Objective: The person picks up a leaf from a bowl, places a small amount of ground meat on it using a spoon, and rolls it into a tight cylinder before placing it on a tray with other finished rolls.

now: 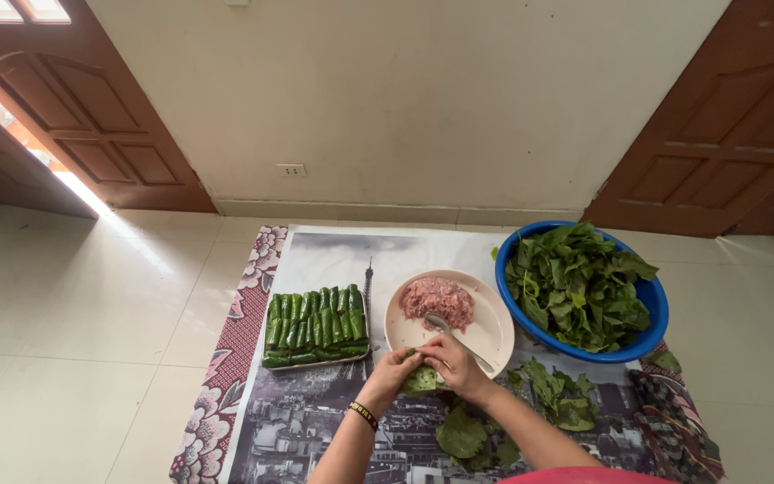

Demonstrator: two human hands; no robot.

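My left hand and my right hand meet over a folded green leaf, both gripping it just in front of a white plate. The plate carries a mound of pink minced meat and a metal spoon. To the left, a metal tray is packed with several tight green leaf rolls. A black wristband sits on my left wrist.
A blue basin heaped with green leaves stands at the right. Loose leaves lie on the printed mat near my right arm. Pale floor tiles surround the mat; wooden doors stand at both back corners.
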